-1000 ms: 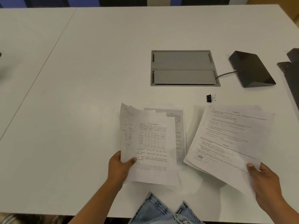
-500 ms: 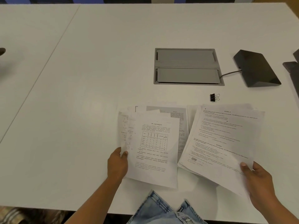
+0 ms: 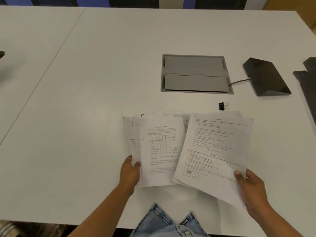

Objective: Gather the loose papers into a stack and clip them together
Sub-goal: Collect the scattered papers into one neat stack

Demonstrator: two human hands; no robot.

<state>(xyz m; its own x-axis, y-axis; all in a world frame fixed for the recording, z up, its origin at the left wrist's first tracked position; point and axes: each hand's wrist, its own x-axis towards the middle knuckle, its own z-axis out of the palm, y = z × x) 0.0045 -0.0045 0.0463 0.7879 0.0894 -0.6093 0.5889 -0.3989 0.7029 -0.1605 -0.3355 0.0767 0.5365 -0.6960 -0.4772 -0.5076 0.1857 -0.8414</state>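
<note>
While the left hand (image 3: 130,171) grips the lower left edge of a fanned set of printed sheets, thumb on top and fingers beneath, the right hand (image 3: 251,187) is closed on the lower right corner of a second, thicker bundle. The left papers (image 3: 160,151) show a page with a table printed at its centre; several sheets are offset behind it toward the left and far edges. The right papers (image 3: 217,147) carry dense lines of text and are rotated slightly clockwise. Their left edge overlaps the right edge of the left papers. Both sets sit low over the white table (image 3: 85,82), near its front edge; whether they rest fully flat cannot be told.

The binder clip (image 3: 223,106) is black with wire handles and lies on the table just beyond the far edge of the right papers, apart from both hands. Farther back is a grey recessed cable hatch (image 3: 196,74). A cable runs from the hatch to a dark wedge-shaped device (image 3: 265,77) at its right.
</note>
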